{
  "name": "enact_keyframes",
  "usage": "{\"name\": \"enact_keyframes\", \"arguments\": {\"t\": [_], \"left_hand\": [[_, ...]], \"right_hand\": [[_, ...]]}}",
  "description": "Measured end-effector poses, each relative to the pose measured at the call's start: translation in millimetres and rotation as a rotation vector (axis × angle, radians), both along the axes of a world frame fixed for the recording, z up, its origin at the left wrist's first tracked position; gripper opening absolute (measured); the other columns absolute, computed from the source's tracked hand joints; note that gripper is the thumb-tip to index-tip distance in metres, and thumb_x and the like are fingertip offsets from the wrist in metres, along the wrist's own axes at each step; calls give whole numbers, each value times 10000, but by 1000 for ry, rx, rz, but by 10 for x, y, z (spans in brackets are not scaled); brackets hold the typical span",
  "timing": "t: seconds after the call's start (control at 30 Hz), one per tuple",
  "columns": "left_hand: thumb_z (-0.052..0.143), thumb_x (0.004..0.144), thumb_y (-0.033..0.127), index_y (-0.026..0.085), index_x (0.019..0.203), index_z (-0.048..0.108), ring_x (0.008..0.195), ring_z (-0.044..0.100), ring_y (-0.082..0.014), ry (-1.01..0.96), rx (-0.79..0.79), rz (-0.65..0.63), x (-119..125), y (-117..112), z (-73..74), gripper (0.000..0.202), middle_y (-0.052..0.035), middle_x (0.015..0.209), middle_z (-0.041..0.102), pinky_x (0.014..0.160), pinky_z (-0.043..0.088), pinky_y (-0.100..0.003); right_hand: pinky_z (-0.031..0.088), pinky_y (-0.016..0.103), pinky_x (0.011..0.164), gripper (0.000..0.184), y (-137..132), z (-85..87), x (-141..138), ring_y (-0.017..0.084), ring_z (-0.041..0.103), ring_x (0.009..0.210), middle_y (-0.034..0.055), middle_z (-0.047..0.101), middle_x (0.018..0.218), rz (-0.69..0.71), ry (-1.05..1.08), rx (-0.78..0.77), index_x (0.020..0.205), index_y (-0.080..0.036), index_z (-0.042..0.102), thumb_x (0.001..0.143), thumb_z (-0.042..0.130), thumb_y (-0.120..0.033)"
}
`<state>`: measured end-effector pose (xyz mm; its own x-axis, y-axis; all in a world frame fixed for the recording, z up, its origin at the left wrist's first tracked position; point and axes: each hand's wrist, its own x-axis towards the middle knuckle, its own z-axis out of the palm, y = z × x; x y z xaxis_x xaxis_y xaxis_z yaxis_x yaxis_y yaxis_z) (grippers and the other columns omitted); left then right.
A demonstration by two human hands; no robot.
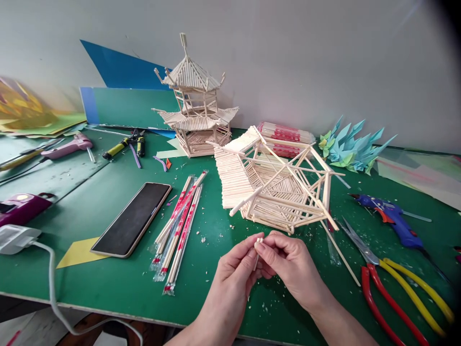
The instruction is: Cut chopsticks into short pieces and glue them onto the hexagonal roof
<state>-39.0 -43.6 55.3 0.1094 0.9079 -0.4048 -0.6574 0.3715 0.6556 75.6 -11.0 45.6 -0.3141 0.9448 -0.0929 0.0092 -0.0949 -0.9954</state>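
Close to the table's front edge, my left hand (pixel 233 270) and my right hand (pixel 293 265) meet, fingertips pinched together. Between them they hold a small bunch of short wooden sticks (pixel 259 240); pale ends poke out at the top and the rest is mostly hidden by fingers. Just beyond lies an unfinished model pavilion frame (pixel 284 192) of thin wooden sticks, tilted, with one slatted roof panel (pixel 233 180) on its left side. A loose stick (pixel 342 254) rests to the right of my right hand.
Wrapped chopsticks (pixel 180 230) and a phone (pixel 132 218) lie left. Scissors (pixel 372 262) and a blue glue gun (pixel 391 218) are right. A two-tiered stick pagoda (pixel 194 122), a chopstick pack (pixel 288 132) and blue folded paper (pixel 355 144) stand behind. A white cable (pixel 52 283) crosses the front edge.
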Motion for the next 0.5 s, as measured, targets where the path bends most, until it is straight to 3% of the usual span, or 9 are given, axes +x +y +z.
{"name": "enact_keyframes", "arguments": {"t": [0.2, 0.3, 0.37, 0.5], "left_hand": [[678, 723, 287, 148, 975, 654, 604, 583, -129, 31, -17, -26, 31, -13, -33, 288, -27, 677, 648, 625, 464, -253], [629, 763, 310, 117, 794, 648, 522, 578, -127, 122, -22, -85, 14, -36, -71, 196, -22, 599, 611, 547, 437, -241], [619, 766, 334, 106, 692, 626, 471, 561, -110, 175, -19, -109, -2, -40, -97, 240, -31, 608, 610, 494, 404, -222], [601, 769, 363, 102, 644, 612, 392, 509, -82, 236, -19, -146, -9, -23, -123, 290, -25, 560, 592, 431, 347, -199]], "right_hand": [[374, 196, 382, 254, 8, -21, -20, 63, 437, 400, -67, 415, 524, -43, 35, -17, 614, -170, 540, 812, 560, -327], [396, 194, 436, 255, 16, -25, -7, 71, 470, 465, -47, 458, 555, -93, -60, 77, 591, -167, 550, 805, 574, -305], [401, 192, 467, 257, 18, -30, 4, 73, 476, 493, -46, 458, 554, -99, -69, 103, 583, -169, 550, 805, 575, -295], [393, 197, 469, 243, 15, -41, 18, 74, 471, 500, -43, 460, 575, -100, -44, 96, 602, -169, 568, 805, 574, -304]]}}
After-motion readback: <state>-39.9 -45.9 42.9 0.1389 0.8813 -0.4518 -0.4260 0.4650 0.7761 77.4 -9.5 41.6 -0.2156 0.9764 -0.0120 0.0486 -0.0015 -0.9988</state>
